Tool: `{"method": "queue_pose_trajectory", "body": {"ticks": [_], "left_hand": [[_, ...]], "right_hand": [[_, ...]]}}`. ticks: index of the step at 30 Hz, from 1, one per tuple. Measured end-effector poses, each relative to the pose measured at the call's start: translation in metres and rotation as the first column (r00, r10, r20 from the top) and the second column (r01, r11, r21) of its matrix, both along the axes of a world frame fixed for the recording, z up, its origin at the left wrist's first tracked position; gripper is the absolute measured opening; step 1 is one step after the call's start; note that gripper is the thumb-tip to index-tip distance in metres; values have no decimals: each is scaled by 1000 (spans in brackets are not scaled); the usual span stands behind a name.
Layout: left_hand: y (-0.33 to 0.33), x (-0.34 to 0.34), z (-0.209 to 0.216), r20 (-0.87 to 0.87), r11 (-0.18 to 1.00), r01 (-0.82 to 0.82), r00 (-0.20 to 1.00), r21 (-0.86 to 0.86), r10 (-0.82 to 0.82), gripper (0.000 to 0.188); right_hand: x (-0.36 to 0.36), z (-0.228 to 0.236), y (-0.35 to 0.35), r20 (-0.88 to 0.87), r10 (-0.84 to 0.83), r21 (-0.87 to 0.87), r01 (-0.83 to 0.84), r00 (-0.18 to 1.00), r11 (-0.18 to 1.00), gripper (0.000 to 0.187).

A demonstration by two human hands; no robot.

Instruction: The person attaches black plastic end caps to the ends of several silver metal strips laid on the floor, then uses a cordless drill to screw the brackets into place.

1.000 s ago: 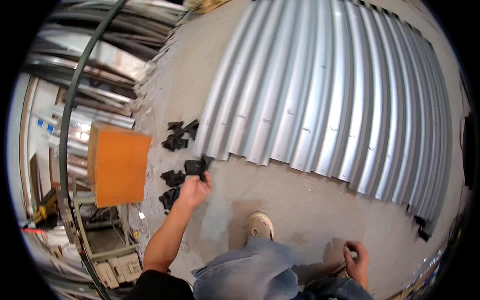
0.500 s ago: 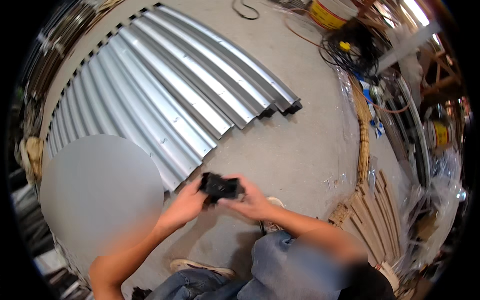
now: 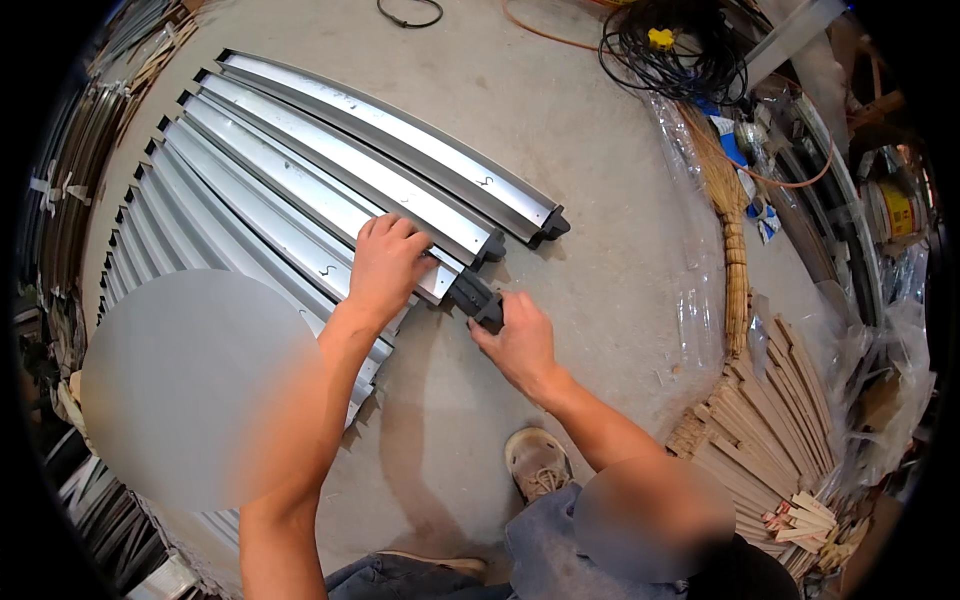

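My left hand (image 3: 390, 268) is closed over the near end of a long silver metal channel (image 3: 437, 284), its fingers curled around the edge. My right hand (image 3: 522, 342) grips a black end cap (image 3: 474, 298) between thumb and fingers. That cap meets the channel's near end; how far it sits inside I cannot tell. Just to the right lie two more channels, with a black cap (image 3: 490, 250) and another black cap (image 3: 548, 228) at their near ends. Black pieces also show at the row's far ends.
Several more channels (image 3: 215, 225) fan out leftward on the concrete floor (image 3: 610, 290). On the right lie a straw broom (image 3: 735, 270), clear plastic sheeting (image 3: 695, 300), stacked wooden strips (image 3: 770, 410) and a coil of black cable (image 3: 670, 60). A shoe (image 3: 538, 463) stands close below my right hand.
Both hands held black plastic together in front of me before. Now they have moved forward: the left grips a channel, while the right holds a cap at its end. The view has shifted.
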State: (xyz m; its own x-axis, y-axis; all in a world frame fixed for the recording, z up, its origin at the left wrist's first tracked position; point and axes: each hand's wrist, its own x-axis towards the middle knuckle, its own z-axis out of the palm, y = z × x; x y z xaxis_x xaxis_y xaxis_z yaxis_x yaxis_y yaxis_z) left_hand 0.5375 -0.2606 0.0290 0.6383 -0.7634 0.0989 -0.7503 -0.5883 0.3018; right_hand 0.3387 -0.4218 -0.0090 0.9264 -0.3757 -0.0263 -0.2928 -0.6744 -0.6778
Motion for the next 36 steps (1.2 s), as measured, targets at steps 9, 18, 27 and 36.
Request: {"method": "queue_pose_trajectory", "body": {"ticks": [9,18,27,36], "left_hand": [[1,8,-1,34,996,48,998,-77,-46,18],[7,10,4,5,993,90,996,-72,-90,15],[-4,8,-1,-51,997,46,998,-54,-49,18],[159,-108,61,-34,932,-48,999,-359,38,42]], "right_hand": [[0,-3,-2,16,27,54,-28,1000,998,56],[-1,-5,6,81,45,-19,-43,996,999,55],[27,-15,19,197,-23,264,-30,980,964,31],[-32,-4,0,-96,17,324,15,995,946,51]]}}
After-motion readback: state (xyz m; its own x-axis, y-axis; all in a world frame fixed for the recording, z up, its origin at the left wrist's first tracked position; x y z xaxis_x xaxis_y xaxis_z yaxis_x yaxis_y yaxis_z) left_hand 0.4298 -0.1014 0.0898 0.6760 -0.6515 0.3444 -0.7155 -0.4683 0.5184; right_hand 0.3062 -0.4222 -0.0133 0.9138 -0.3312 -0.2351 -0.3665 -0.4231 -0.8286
